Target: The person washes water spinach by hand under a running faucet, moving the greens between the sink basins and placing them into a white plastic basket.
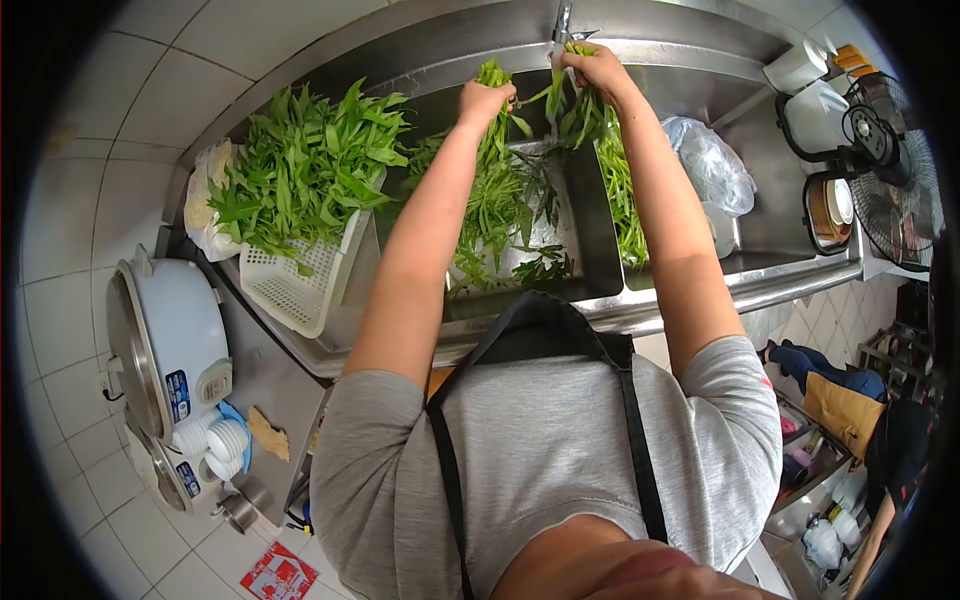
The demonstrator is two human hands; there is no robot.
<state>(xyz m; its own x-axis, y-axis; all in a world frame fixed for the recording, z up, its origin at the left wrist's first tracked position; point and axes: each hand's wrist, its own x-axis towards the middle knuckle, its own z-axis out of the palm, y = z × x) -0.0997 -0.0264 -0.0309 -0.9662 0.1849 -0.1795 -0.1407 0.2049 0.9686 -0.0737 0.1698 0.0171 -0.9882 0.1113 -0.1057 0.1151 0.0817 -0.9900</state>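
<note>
Over the middle sink basin (600, 270), my left hand (487, 103) is closed round a bunch of leafy greens (492, 150) that hangs down into the basin. My right hand (596, 72), beside the faucet (562, 22), grips another bunch of greens (582, 118). Water appears to run down between the two hands. Loose leaves (545, 264) lie in the basin's water. Left of the basin, a large heap of greens (310, 165) fills a white perforated basket (300, 290). More green stems (622, 190) lie at the basin's right side, partly behind my right forearm.
A clear plastic bag (708, 165) sits in the right sink area. Beyond it are a fan (895, 150) and white containers (815, 115). Rice cookers (175, 340) and stacked white bowls (225, 440) stand at the left. Another person (890, 440) is at the lower right.
</note>
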